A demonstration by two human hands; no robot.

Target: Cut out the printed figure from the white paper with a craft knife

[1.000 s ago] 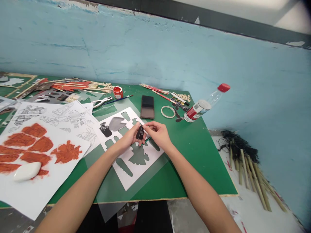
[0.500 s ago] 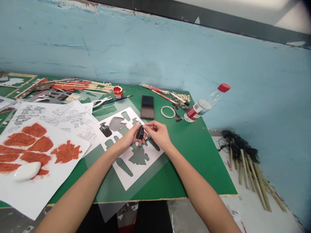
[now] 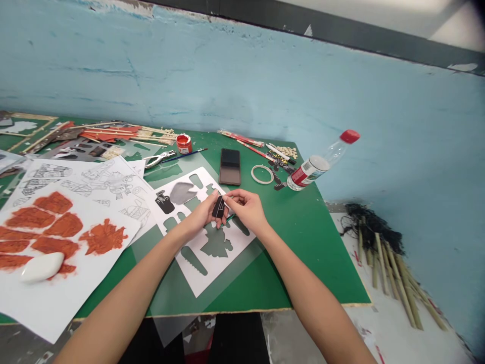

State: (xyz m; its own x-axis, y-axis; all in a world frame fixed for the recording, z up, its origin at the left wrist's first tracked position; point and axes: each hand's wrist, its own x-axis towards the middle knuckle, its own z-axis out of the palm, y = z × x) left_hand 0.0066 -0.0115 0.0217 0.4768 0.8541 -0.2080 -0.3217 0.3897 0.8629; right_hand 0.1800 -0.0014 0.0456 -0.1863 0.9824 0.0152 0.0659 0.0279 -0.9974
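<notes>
Probably light and creasable, the flat, white-lined black card-like piece (image 3: 218, 207) suits edge holds: in from the green worktop (image 3: 310, 242)'s near edge, the left hand (image 3: 206, 213) pinches it; the right hand (image 3: 250, 208), fingers bunched, meets its corner, grip unclear.

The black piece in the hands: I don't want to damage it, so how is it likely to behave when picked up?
The black piece looks small and thin, so it is probably very light. It shows no obvious sag between the left hand and right hand, suggesting some stiffness. Its pale lines, if they are slits, could be weak spots.
</notes>
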